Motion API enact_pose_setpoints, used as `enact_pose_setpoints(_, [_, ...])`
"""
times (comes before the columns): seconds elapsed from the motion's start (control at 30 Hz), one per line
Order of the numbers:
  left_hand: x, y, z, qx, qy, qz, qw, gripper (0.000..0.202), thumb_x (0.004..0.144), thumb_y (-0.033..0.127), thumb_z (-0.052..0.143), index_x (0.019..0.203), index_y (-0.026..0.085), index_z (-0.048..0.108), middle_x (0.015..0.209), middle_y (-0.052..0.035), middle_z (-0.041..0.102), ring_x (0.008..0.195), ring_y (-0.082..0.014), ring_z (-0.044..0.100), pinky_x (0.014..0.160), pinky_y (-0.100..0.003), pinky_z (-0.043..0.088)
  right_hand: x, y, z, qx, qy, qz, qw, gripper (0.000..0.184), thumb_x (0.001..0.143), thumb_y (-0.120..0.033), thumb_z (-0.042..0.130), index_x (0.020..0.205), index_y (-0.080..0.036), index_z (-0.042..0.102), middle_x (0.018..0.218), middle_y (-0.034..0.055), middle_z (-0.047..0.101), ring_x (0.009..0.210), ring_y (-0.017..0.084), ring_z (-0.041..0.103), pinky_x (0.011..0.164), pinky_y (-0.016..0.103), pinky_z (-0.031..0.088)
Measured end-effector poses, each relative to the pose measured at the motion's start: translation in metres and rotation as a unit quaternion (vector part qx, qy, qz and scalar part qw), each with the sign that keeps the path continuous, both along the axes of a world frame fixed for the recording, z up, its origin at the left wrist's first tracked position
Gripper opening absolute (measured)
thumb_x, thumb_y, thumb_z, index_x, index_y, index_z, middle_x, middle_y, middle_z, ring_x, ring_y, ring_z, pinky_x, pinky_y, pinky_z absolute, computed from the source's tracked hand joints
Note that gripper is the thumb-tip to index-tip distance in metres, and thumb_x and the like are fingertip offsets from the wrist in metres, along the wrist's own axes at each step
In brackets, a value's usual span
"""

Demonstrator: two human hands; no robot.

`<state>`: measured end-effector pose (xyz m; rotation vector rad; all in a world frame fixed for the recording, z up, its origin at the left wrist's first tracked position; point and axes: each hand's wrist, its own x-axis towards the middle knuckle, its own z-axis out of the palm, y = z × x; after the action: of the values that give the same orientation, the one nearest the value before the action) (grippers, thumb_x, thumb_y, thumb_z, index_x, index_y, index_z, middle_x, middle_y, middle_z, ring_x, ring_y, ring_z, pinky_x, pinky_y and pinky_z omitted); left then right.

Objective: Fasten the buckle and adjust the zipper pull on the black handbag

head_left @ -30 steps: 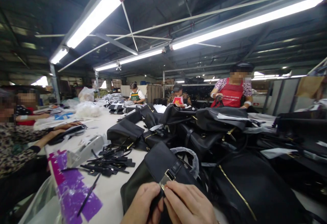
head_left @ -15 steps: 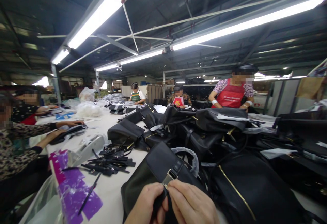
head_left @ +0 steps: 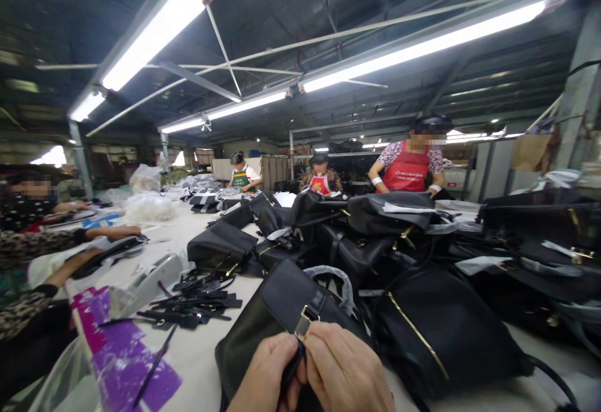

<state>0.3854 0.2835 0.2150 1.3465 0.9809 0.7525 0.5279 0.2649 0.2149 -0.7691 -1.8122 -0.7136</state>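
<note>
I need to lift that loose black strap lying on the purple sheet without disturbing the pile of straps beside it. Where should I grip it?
Take the strap at its near end, from the near table edge. It lies long, thin and flat on the purple sheet, with its far end reaching toward the strap pile, so pinch the near end across its narrow width.

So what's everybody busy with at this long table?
It is a workshop table heaped with black bags. The person wearing the camera has both hands at the bottom of the picture: the left hand and right hand pinch a black strap just below a metal buckle on the nearest bag. A pile of loose black straps lies to the left. Other people work along both sides; one in a red apron stands across the table.
</note>
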Motion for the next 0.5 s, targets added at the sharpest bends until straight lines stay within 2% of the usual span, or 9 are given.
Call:
enact_pose_setpoints(0.2, [-0.004, -0.002, -0.012, 0.009, 0.030, 0.006, 0.999, 0.060, 0.074, 0.078, 0.038, 0.062, 0.021, 0.052, 0.033, 0.0090, 0.036, 0.028, -0.0063, 0.022, 0.034, -0.022, 0.013, 0.000, 0.004, -0.005, -0.069, 0.033, 0.020, 0.997, 0.025, 0.090, -0.005, 0.041, 0.074, -0.019, 0.054, 0.069, 0.0035, 0.063, 0.061, 0.015, 0.060, 0.059, 0.025, 0.049])
enact_pose_setpoints(0.3, [-0.003, -0.001, -0.014, 0.003, 0.044, 0.007, 0.999, 0.061, 0.071, 0.080, 0.036, 0.062, 0.021, 0.052, 0.031, 0.0088, 0.035, 0.027, -0.0069, 0.022, 0.033, -0.022, 0.012, 0.002, 0.004, -0.005, -0.120, 0.058, 0.044, 0.990, 0.024, 0.091, -0.008, 0.039, 0.074, -0.020, 0.052, 0.070, 0.0029, 0.062, 0.063, 0.015, 0.059, 0.059, 0.024, 0.048])
enact_pose_setpoints(0.4, [-0.002, -0.002, -0.014, 0.002, 0.060, -0.005, 0.998, 0.063, 0.070, 0.081, 0.032, 0.059, 0.022, 0.050, 0.031, 0.0078, 0.033, 0.028, -0.0078, 0.022, 0.034, -0.023, 0.013, 0.005, 0.005, -0.003, -0.134, 0.056, 0.050, 0.988, 0.024, 0.092, -0.009, 0.039, 0.076, -0.020, 0.052, 0.073, 0.0030, 0.062, 0.064, 0.015, 0.059, 0.059, 0.024, 0.047])
enact_pose_setpoints(0.47, [-0.005, -0.005, -0.015, 0.051, 0.082, 0.008, 0.995, 0.060, 0.076, 0.076, 0.031, 0.058, 0.022, 0.050, 0.035, 0.0063, 0.036, 0.032, -0.0093, 0.029, 0.037, -0.023, 0.019, 0.005, 0.005, -0.003, -0.127, 0.045, 0.042, 0.990, 0.024, 0.091, -0.009, 0.039, 0.075, -0.020, 0.052, 0.073, 0.0030, 0.062, 0.063, 0.015, 0.059, 0.058, 0.025, 0.046])
enact_pose_setpoints(0.5, [-0.008, -0.006, -0.015, 0.104, 0.110, 0.031, 0.988, 0.056, 0.080, 0.070, 0.034, 0.059, 0.022, 0.051, 0.039, 0.0045, 0.040, 0.036, -0.0106, 0.035, 0.039, -0.023, 0.024, 0.005, 0.006, -0.004, -0.125, 0.039, 0.037, 0.991, 0.024, 0.091, -0.009, 0.039, 0.074, -0.020, 0.052, 0.072, 0.0030, 0.062, 0.062, 0.015, 0.058, 0.057, 0.025, 0.045])
